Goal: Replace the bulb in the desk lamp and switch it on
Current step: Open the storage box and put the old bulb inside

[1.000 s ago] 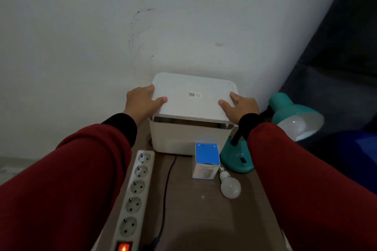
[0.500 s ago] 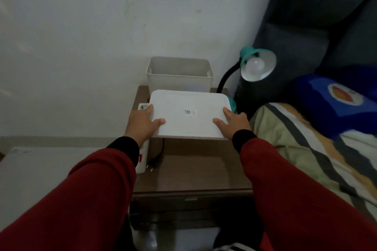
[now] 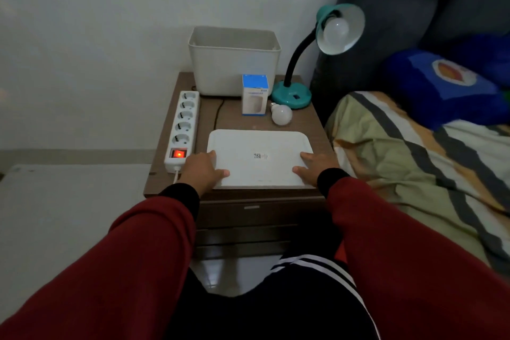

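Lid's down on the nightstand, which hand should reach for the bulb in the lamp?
Right, probably. The right hand holds the right edge of the lid, the side where the lamp and its fitted bulb stand; the left hand is beside the power strip, farther across.

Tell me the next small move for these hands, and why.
Probably let go of the lid and reach the right hand up to the fitted bulb in the desk lamp. The lid lies flat on the nightstand, with the left hand and right hand gripping its side edges; the fitted bulb is unlit, and a spare bulb lies loose near the lamp's base.
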`<state>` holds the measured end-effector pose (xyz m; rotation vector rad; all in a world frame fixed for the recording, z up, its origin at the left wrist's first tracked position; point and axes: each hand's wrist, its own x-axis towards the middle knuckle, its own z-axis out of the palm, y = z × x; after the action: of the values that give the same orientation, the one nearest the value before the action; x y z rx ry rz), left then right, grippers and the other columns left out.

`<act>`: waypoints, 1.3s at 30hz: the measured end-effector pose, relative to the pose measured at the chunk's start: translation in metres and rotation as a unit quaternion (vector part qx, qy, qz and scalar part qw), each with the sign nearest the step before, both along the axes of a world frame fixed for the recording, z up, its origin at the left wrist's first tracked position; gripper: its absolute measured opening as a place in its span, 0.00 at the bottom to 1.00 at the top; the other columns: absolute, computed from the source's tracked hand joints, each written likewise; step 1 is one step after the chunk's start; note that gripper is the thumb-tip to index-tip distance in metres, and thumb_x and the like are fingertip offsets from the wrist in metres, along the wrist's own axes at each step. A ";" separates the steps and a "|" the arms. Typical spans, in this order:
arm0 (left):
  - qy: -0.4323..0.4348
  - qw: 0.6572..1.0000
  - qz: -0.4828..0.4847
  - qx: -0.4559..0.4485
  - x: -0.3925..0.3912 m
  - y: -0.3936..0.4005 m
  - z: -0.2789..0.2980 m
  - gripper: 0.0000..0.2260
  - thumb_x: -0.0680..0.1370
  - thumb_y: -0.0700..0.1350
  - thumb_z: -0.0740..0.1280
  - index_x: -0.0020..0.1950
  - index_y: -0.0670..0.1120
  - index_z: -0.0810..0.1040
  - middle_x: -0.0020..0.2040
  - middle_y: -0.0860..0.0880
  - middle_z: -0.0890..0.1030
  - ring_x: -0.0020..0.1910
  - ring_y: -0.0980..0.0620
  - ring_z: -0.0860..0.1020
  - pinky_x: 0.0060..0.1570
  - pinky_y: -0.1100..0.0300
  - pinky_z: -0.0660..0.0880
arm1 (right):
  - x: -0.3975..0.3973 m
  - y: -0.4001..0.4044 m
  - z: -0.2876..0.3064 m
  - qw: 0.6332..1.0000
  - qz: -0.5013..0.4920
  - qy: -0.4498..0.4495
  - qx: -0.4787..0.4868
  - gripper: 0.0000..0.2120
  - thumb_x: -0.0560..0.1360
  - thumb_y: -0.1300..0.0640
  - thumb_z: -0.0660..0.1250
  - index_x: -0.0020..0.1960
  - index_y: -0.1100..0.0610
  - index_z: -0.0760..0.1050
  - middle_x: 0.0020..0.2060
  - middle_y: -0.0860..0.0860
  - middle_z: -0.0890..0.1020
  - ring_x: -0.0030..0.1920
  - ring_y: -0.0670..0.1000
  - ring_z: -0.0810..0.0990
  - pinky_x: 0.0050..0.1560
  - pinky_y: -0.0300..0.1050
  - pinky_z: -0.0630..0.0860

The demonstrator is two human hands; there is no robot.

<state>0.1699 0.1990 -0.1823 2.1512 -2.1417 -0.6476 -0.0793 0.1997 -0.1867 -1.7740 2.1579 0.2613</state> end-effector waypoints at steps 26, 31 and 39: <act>-0.115 0.992 0.000 -0.045 -0.006 -0.157 0.061 0.19 0.76 0.52 0.64 0.57 0.37 0.76 0.59 0.40 0.78 0.60 0.42 0.76 0.58 0.55 0.73 | 0.021 -0.129 0.052 0.981 -0.069 -0.140 -0.113 0.32 0.75 0.48 0.65 0.75 0.51 0.57 0.72 0.60 0.62 0.70 0.60 0.66 0.70 0.48 0.64; -0.107 0.994 0.003 -0.036 -0.003 -0.191 0.058 0.16 0.74 0.51 0.66 0.52 0.39 0.78 0.56 0.40 0.78 0.56 0.42 0.77 0.53 0.56 0.74 | 0.027 -0.141 0.031 0.937 -0.125 -0.295 -0.142 0.40 0.71 0.53 0.72 0.76 0.45 0.53 0.73 0.59 0.57 0.73 0.58 0.61 0.72 0.47 0.60; -0.105 0.994 0.014 -0.021 0.009 -0.214 0.039 0.19 0.72 0.52 0.67 0.54 0.39 0.78 0.59 0.39 0.76 0.57 0.41 0.75 0.51 0.55 0.73 | 0.035 -0.159 0.005 0.937 -0.152 -0.281 -0.143 0.36 0.73 0.51 0.69 0.76 0.49 0.56 0.68 0.58 0.69 0.68 0.56 0.68 0.68 0.45 0.64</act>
<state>0.1786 -0.0146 -0.1438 2.3160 -2.1954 -0.3850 -0.0444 0.0405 -0.1817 -1.3801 2.0541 -0.5935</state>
